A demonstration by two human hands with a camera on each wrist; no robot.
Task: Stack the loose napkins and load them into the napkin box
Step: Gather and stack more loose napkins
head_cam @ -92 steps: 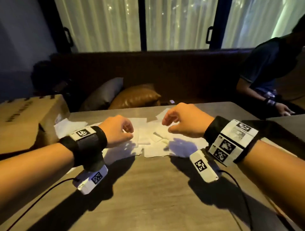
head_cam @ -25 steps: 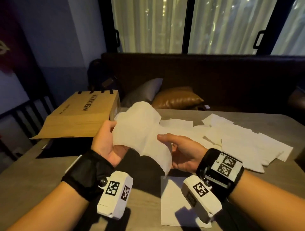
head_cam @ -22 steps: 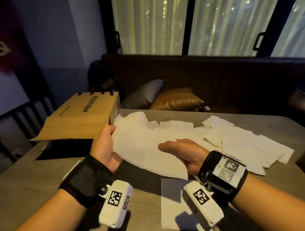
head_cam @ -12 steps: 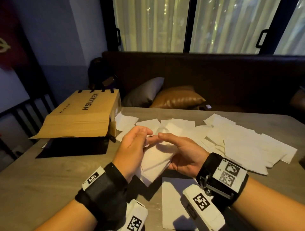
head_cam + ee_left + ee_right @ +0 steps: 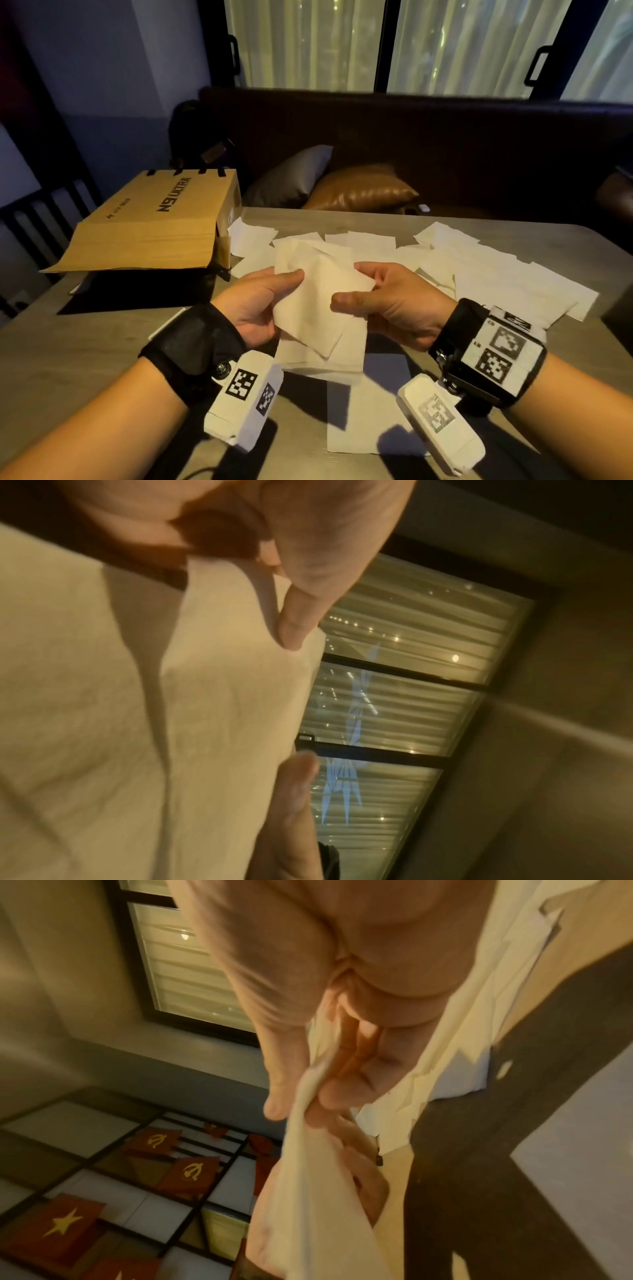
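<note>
Pinching a held napkin (image 5: 318, 301) above the table (image 5: 102, 342) in the head view, I am gripping with left hand (image 5: 260, 305) and right hand (image 5: 394, 308), each wrist view showing thumb and fingers clamping it, loose napkins (image 5: 496, 274) lying beyond.

Upper left of my head view, a brown paper bag (image 5: 150, 226) lies on its side on the wooden table (image 5: 85, 346). Beyond the far edge, a grey cushion (image 5: 291, 178) leans beside a brown leather cushion (image 5: 359, 192) on the dark sofa (image 5: 479, 144). Curtained windows (image 5: 308, 41) fill the top.
</note>
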